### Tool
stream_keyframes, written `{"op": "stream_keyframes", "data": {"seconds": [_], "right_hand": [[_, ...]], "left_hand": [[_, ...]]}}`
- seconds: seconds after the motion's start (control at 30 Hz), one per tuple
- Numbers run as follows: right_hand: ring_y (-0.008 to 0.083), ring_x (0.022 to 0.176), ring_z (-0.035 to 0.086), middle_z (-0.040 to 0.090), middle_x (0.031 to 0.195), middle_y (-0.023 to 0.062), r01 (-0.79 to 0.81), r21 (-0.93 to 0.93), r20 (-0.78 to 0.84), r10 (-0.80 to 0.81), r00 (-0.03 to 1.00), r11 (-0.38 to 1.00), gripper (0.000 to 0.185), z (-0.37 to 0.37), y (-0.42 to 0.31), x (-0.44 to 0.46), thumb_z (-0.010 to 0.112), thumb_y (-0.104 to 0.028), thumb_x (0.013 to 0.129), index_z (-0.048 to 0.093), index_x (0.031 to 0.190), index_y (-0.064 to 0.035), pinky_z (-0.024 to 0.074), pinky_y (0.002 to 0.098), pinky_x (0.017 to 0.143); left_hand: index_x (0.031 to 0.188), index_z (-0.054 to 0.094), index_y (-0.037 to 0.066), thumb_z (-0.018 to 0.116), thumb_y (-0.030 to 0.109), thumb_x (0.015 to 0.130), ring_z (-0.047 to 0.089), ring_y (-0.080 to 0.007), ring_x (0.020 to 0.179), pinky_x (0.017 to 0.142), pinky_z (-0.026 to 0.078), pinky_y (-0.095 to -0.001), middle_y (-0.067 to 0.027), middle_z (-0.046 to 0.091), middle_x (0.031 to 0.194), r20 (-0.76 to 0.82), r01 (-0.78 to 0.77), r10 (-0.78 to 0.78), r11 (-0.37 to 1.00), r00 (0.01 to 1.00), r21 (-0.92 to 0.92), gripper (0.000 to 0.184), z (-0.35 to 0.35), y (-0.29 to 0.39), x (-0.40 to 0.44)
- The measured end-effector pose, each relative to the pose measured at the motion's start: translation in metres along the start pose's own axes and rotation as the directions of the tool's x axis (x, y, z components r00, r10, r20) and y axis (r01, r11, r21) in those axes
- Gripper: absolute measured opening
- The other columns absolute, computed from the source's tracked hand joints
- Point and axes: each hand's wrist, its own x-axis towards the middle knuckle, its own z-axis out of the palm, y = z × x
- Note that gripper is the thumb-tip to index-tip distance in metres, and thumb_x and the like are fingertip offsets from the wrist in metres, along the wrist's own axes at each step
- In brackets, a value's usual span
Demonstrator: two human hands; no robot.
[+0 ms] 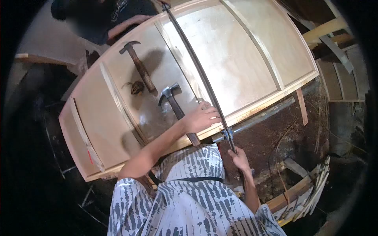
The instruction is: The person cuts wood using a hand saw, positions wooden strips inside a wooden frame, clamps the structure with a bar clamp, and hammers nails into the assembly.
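Observation:
A long dark metal bar clamp (pixel 197 65) lies across a curved wooden frame panel (pixel 232 59), from its far edge to past the near edge. My left hand (pixel 201 118) rests over the panel's near edge beside the bar, fingers bent towards it; what they hold, if anything, is hidden. Below the panel's edge, my right hand (pixel 239 158) is closed round the near end of the bar, close to a blue clamp part (pixel 227 133). One claw hammer (pixel 175 106) lies just left of my left hand, its handle over the near edge. Another hammer (pixel 138 65) lies farther back.
A co-worker (pixel 118 19) stands at the panel's far side, a hand near the bar's far end. A small dark object (pixel 137 87) lies on the panel. A metal pipe (pixel 264 117) runs along the near edge. Wood strips (pixel 311 192) are stacked at the lower right.

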Motion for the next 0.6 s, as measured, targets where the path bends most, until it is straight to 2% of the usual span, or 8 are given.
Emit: {"op": "stream_keyframes", "data": {"seconds": [0.03, 0.1, 0.2, 0.3, 0.37, 0.43, 0.47, 0.6], "right_hand": [[0.0165, 0.073, 0.054, 0.058, 0.074, 0.0031, -0.004, 0.028, -0.005, 0.005, 1.0, 1.0, 0.028, -0.001, -0.003, -0.002, 0.066, -0.027, 0.101, 0.064, 0.093, -0.0004, 0.0466, 0.0394, 0.072], [0.0185, 0.077, 0.059, 0.064, 0.077, 0.007, -0.025, -0.009, -0.02, 0.025, 0.999, 1.0, 0.029, -0.002, 0.001, 0.0, 0.066, -0.027, 0.101, 0.066, 0.095, 0.0014, 0.0488, 0.0401, 0.075], [0.0281, 0.094, 0.071, 0.077, 0.102, 0.0191, -0.128, -0.19, 0.063, 0.142, 0.988, 0.973, 0.034, -0.003, 0.014, 0.006, 0.063, -0.026, 0.102, 0.07, 0.12, 0.0016, 0.0518, 0.0435, 0.088], [0.021, 0.084, 0.063, 0.071, 0.085, 0.0132, 0.026, -0.039, -0.023, -0.027, 0.999, 0.999, 0.03, -0.002, 0.008, -0.002, 0.066, -0.028, 0.101, 0.069, 0.103, 0.0023, 0.0506, 0.0425, 0.082], [0.0207, 0.086, 0.064, 0.072, 0.088, 0.014, 0.058, -0.094, -0.022, -0.06, 0.998, 0.994, 0.03, 0.004, 0.026, 0.006, 0.066, -0.027, 0.102, 0.069, 0.105, 0.0021, 0.0504, 0.0429, 0.084], [0.0198, 0.085, 0.062, 0.07, 0.086, 0.013, 0.062, -0.054, -0.038, -0.064, 0.997, 0.997, 0.029, 0.008, 0.028, 0.007, 0.065, -0.027, 0.102, 0.068, 0.104, 0.0021, 0.05, 0.0422, 0.083], [0.019, 0.084, 0.061, 0.069, 0.085, 0.0121, 0.066, -0.019, -0.049, -0.067, 0.997, 0.998, 0.029, 0.011, 0.029, 0.006, 0.065, -0.026, 0.102, 0.068, 0.102, 0.002, 0.0495, 0.0415, 0.083], [0.0177, 0.081, 0.057, 0.064, 0.08, 0.0094, 0.006, -0.003, -0.032, -0.006, 0.999, 1.0, 0.028, 0.011, 0.012, -0.002, 0.065, -0.025, 0.102, 0.066, 0.098, 0.0021, 0.0485, 0.0408, 0.079]], "left_hand": [[0.138, 0.066, 0.018, 0.068, 0.02, 0.09, 0.056, -0.0195, 0.132, 0.117, 0.034, -0.0469, -0.0012, 0.064, 0.139, -0.024, 0.019, -0.018, 1.0, 1.0, 0.024, 0.047, -0.007, 0.0, 0.0], [0.146, 0.058, 0.022, 0.073, 0.023, 0.088, 0.052, -0.0216, 0.138, 0.118, 0.034, -0.0526, -0.0037, 0.056, 0.15, 0.052, 0.033, -0.034, 0.999, 0.998, 0.006, 0.059, -0.016, -0.007, 0.007], [0.157, 0.046, 0.026, 0.073, 0.016, 0.085, 0.042, -0.0274, 0.15, 0.121, 0.029, -0.0604, -0.009, 0.045, 0.159, -0.053, -0.053, 0.059, 0.992, 0.997, 0.111, 0.078, -0.023, -0.023, 0.028], [0.159, 0.044, 0.028, 0.073, 0.009, 0.079, 0.042, -0.0278, 0.15, 0.121, 0.029, -0.0616, -0.0084, 0.043, 0.162, 0.073, -0.104, 0.099, 0.992, 0.992, 0.076, 0.087, -0.038, -0.031, 0.05], [0.158, 0.044, 0.025, 0.075, 0.008, 0.074, 0.045, -0.0269, 0.147, 0.121, 0.029, -0.0614, -0.0082, 0.048, 0.156, 0.029, -0.168, 0.167, 0.983, 0.986, 0.069, 0.091, -0.04, -0.036, 0.06], [0.154, 0.047, 0.023, 0.079, 0.012, 0.07, 0.052, -0.0257, 0.138, 0.119, 0.031, -0.0608, -0.0068, 0.061, 0.139, 0.363, -0.177, 0.131, 0.98, 0.923, 0.096, 0.09, -0.05, -0.037, 0.073], [0.139, 0.059, 0.019, 0.083, 0.016, 0.064, 0.061, -0.0258, 0.125, 0.113, 0.037, -0.0572, -0.0043, 0.071, 0.116, 0.396, -0.201, 0.14, 0.973, 0.907, 0.117, 0.08, -0.05, -0.035, 0.079], [0.118, 0.069, 0.017, 0.086, 0.017, 0.06, 0.07, -0.0268, 0.111, 0.103, 0.045, -0.0508, -0.0036, 0.075, 0.101, 0.572, -0.246, 0.104, 0.953, 0.814, 0.177, 0.06, -0.045, -0.027, 0.101]]}}
